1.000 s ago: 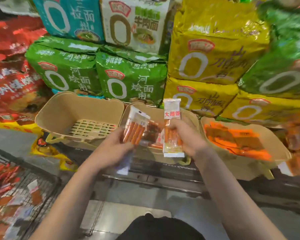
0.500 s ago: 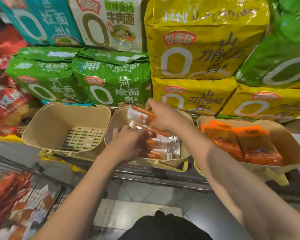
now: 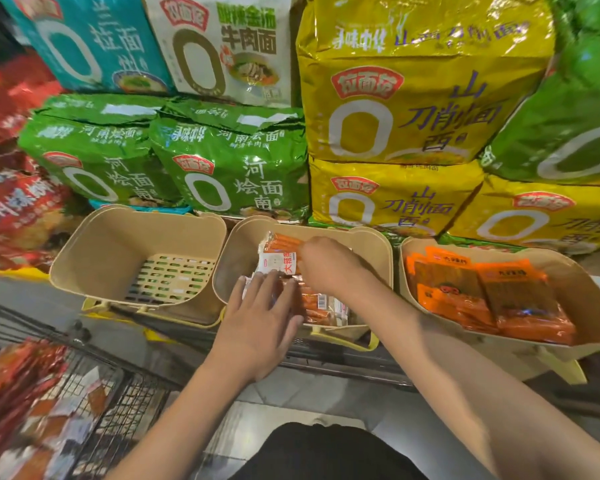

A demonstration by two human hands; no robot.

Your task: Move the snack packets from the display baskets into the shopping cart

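Head view
Right hand: in the middle basket, fingers curled round a sausage packet held just above the rest.
Left hand: fingers straight, spread flat on the loose packets at that basket's front.
Left basket: slotted floor bare.
Right basket: orange packets lying flat.
Shopping cart: lower left, red and orange packets inside.
Behind: green and yellow noodle bags stacked.
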